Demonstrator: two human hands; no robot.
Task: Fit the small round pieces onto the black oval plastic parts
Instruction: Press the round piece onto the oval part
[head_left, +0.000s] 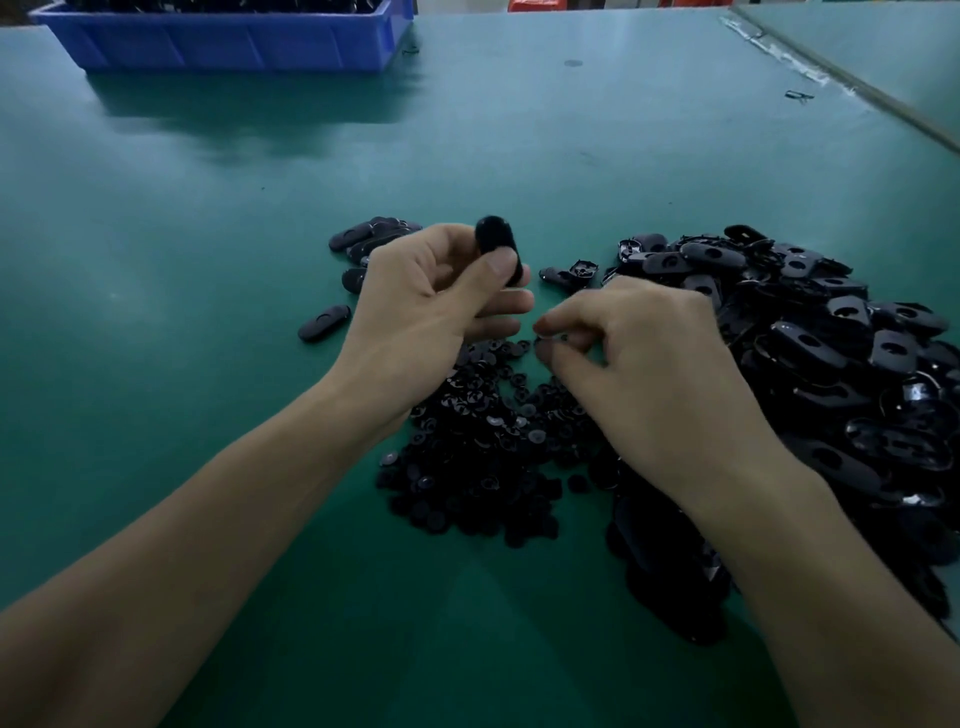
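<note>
Head view, as I logged it: left hand (431, 291) was up off the table (208, 208), thumb pressed on the front of one oval (496, 241) and fingers curled behind it. It gripped the lower half. The top end stuck out above the thumb, roughly upright. Oval was blurred, so I couldn't tell whether a piece was fitted in it.

Right hand (639, 358) was lower and just beside the left, back of the hand up and fingers curled. Thumb and forefinger were pinched on a round piece (553, 338), a small dark sliver at the tips. Blurred, so that was all I could make out. The two hands weren't touching.

Round pile (478, 447) lay on the table under and between both wrists, loose black discs, some with shiny faces. The pinched piece sat just above the pile's far edge.

Oval heap (831, 338) was on the right, big and jumbled, running from past the right hand's knuckles down along the right forearm. Many of its ovals showed a round hole.

Oval group (374, 239) lay flat behind the left hand, partly hidden by it. Lone oval (324, 322) sat left of the left hand, apart from the group. A couple of loose parts (571, 273) lay between the hands and the heap.

Blue bin (234, 41) stood at the far left edge of the table, well apart, with dark contents I couldn't identify.
</note>
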